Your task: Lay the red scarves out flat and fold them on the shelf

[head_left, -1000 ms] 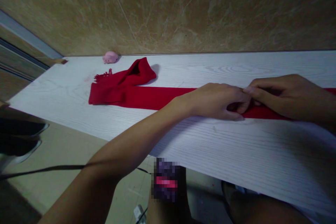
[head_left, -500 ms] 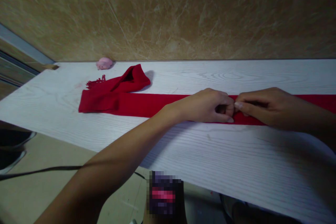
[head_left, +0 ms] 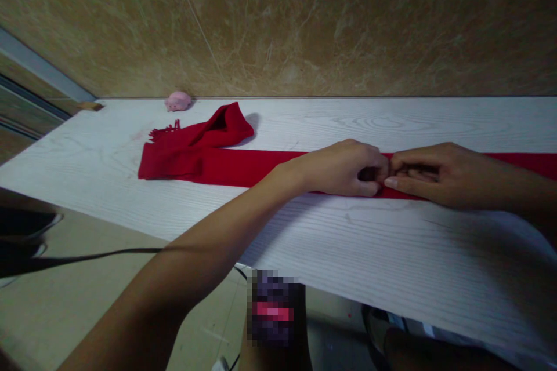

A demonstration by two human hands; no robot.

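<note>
Evidently the scarf [head_left: 235,167] runs under half-curled left grip [head_left: 348,167] and right grip [head_left: 452,177], hold unclear.

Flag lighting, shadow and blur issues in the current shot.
Head view: dim light; shadow on the table beside the left forearm, deeper at lower right; small shadow by the raised fold of the red scarf; pixelated block below the table edge; pink figurine soft in detail.
</note>
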